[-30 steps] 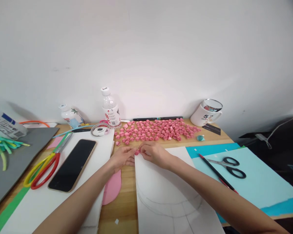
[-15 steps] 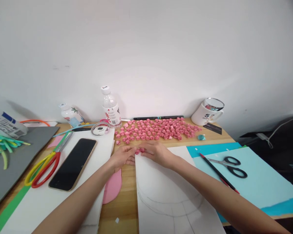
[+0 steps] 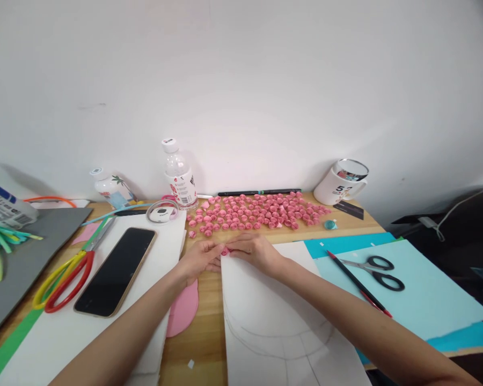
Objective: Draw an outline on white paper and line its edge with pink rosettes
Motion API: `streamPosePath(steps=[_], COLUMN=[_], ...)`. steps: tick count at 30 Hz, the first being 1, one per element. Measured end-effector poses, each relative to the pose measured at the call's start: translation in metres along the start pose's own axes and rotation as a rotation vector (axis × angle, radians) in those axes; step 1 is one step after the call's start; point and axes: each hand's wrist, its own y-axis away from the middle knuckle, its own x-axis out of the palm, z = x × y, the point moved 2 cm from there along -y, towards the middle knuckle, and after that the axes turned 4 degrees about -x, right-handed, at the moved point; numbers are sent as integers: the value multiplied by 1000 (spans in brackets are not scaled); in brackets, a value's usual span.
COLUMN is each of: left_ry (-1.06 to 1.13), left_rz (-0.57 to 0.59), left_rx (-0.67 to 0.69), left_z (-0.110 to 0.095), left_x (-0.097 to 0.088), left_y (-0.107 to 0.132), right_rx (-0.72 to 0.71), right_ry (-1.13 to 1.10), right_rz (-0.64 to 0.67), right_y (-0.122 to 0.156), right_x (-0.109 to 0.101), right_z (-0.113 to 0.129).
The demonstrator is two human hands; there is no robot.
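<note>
My left hand (image 3: 201, 258) and my right hand (image 3: 253, 250) meet at the top corner of a white sheet (image 3: 273, 321) with pencilled curves. Between their fingertips they pinch a small pink paper roll (image 3: 225, 251). Just beyond the hands lie several pink paper rolls (image 3: 253, 212) spread in rows across the wooden desk (image 3: 203, 343). A pink paper strip (image 3: 183, 311) lies under my left wrist.
A black phone (image 3: 115, 271) lies on white foam board at the left, beside red-and-yellow scissors (image 3: 64, 276). Two bottles (image 3: 177, 174) and a white mug (image 3: 340, 185) stand by the wall. Black scissors (image 3: 380, 271) and a pencil (image 3: 356, 284) rest on light blue paper at the right.
The hands stay together at the sheet's corner, fingers shifting slightly on the pink roll. The view has tipped a little, nudging the desk items in the picture.
</note>
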Motion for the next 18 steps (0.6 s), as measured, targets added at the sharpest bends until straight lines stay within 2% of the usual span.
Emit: streamPosePath(steps=[9,18], left_ry=[7,-25], left_rz=[35,68], left_rx=[-25,-35], left_z=[-5,-4], left_x=[0,-1], left_y=[5,5], right_rx=[66,-2], right_ry=[-6,-15], right_rz=[-20,-32], right_y=[2,1], right_x=[-5,-3], right_z=[-1,2])
